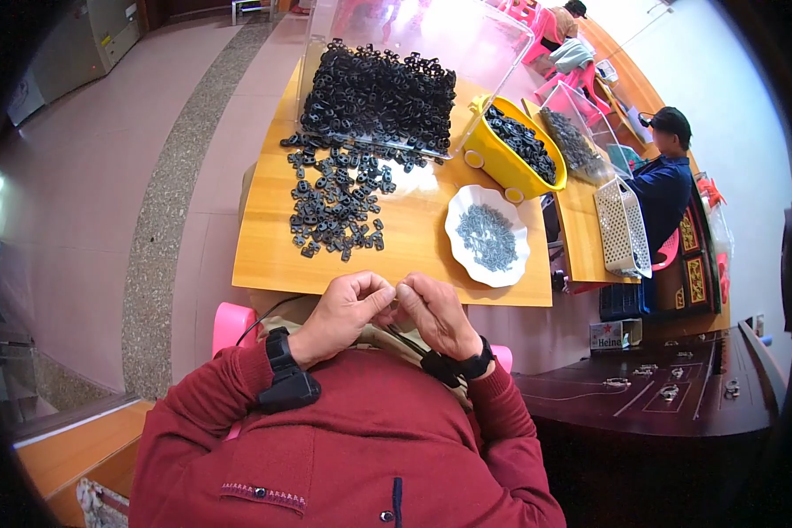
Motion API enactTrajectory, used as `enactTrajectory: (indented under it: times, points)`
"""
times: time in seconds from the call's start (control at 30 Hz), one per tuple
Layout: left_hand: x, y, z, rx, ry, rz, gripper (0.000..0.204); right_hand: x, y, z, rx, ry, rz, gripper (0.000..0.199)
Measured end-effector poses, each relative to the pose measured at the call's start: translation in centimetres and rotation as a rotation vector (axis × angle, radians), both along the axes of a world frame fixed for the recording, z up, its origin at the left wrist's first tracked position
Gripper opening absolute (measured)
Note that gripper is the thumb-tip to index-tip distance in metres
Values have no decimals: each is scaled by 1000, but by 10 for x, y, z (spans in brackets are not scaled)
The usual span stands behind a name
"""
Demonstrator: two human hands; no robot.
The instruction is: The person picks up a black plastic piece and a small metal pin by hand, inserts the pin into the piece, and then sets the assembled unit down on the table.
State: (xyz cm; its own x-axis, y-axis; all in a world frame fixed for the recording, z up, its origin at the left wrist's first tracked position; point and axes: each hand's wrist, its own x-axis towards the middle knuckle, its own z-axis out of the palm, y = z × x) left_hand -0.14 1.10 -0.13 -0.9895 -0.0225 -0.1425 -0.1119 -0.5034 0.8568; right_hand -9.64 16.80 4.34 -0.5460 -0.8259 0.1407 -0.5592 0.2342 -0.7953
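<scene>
My left hand and my right hand meet just in front of the near edge of the wooden table. Both have thumb and fingers pinched together, fingertips almost touching. Whatever they hold is too small or too hidden to make out. Beyond my left hand lies a loose pile of small black plastic parts, each with holes. To the right of it, a white scalloped dish holds many tiny grey metal-looking pieces.
A clear plastic bin full of black parts stands at the table's far side. Beside it is a yellow tub with more. On the right, a co-worker in dark clothes sits by a white perforated basket. Pink chairs stand behind.
</scene>
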Motion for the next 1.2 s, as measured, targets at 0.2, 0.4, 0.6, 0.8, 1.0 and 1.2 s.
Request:
enactTrajectory:
  times: [0.2, 0.4, 0.6, 0.8, 1.0, 1.2]
  points:
    - [0, -1, 3, -64, 40, 14, 15, -4, 5, -13, 38, -191, 6, 26]
    - [-1, -2, 11, -82, 75, 53, 15, 0, -1, -7, -44, -476, -97, 27]
    - [1, -2, 15, -205, 101, 74, 14, -3, 0, -7, -95, -860, -48, 27]
    - [3, -2, 23, -143, 128, 83, 15, -3, 3, -8, -159, -1013, 33, 29]
    - [2, -2, 18, -213, 109, 70, 18, -3, 2, -7, -144, -723, 59, 21]
    - [0, -3, 11, -199, 45, 48, 21, -4, 1, -9, -128, -257, 51, 7]
